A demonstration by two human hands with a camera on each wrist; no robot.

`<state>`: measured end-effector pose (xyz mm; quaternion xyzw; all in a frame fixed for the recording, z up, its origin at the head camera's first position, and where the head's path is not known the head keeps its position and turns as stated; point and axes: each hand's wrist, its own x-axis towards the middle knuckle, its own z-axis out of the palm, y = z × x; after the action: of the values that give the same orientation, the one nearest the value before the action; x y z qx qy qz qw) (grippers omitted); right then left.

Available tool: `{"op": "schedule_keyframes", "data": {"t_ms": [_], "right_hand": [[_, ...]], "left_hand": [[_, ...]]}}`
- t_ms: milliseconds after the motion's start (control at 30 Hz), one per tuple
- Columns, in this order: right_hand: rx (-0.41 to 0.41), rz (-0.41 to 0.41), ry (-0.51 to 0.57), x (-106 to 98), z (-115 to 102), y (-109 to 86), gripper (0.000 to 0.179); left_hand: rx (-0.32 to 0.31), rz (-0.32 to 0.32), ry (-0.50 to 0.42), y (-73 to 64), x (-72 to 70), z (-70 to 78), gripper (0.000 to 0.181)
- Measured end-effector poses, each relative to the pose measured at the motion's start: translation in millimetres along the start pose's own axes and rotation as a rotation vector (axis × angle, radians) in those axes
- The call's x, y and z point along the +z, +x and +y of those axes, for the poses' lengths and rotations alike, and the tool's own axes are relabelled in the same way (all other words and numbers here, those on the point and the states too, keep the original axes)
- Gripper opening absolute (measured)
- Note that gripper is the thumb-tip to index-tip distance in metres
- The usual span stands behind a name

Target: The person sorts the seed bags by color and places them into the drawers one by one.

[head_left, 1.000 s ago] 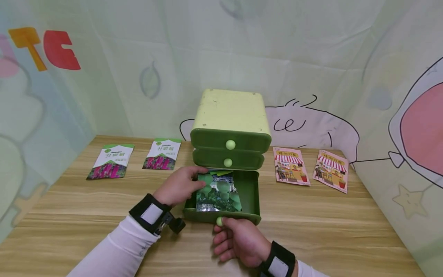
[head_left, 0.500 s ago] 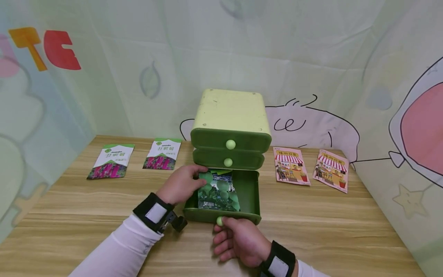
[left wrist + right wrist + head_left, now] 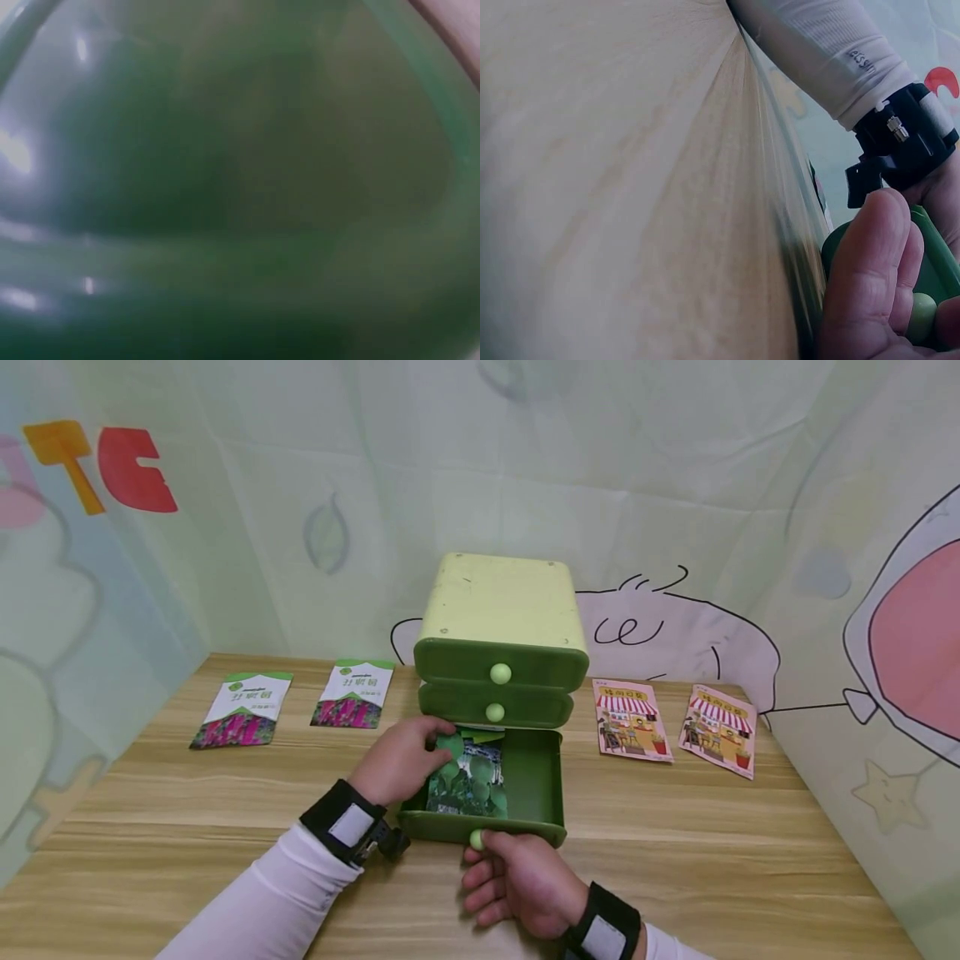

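Note:
A small cabinet (image 3: 504, 597) with a pale yellow top and green drawer fronts stands at the table's back. Its bottom drawer (image 3: 534, 781) is pulled out. Inside, on the left, is a seed packet (image 3: 472, 785) printed with green leaves. My left hand (image 3: 397, 762) reaches over the drawer's left wall and holds the packet by its left side, thumb on top; the other fingers are mostly hidden. My right hand (image 3: 525, 881) pinches the round pale green knob (image 3: 476, 839) of that drawer, also seen in the right wrist view. Blurred green drawer plastic (image 3: 225, 187) fills the left wrist view.
Two white and green packets with pink flowers, an outer packet (image 3: 243, 710) and an inner packet (image 3: 352, 693), lie left of the cabinet. To its right lie two pink packets, a nearer one (image 3: 632, 720) and a farther one (image 3: 717, 729). A printed cloth (image 3: 300, 585) hangs behind.
My left hand has shifted slightly right along the drawer. The leaf-printed packet's right edge has come leftward, and it looks narrower. My right hand stays on the knob.

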<state>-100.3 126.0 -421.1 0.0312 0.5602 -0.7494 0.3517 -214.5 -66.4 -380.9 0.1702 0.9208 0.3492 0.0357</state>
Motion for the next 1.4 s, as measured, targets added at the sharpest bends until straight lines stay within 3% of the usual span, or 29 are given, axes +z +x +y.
{"op": "schedule_keyframes", "data": {"t_ms": [433,767,1167,1400], "right_hand": [[0.014,-0.005,0.005,-0.2,-1.4,-0.8,0.033],[0.015,-0.002,0.004,-0.1,-1.4,-0.6,0.034],[0.014,0.008,0.001,-0.1,-1.3,-0.3,0.034],[0.008,0.017,-0.003,0.7,-0.7,-0.2,0.034]], "left_hand": [[0.056,0.075,0.23,-2.7,1.5,5.3,0.028],[0.134,0.09,0.295,-3.9,3.7,5.0,0.023],[0.092,0.078,0.216,-6.3,-3.7,4.2,0.027],[0.075,0.154,0.168,-5.8,-12.7,-0.2,0.026]]}}
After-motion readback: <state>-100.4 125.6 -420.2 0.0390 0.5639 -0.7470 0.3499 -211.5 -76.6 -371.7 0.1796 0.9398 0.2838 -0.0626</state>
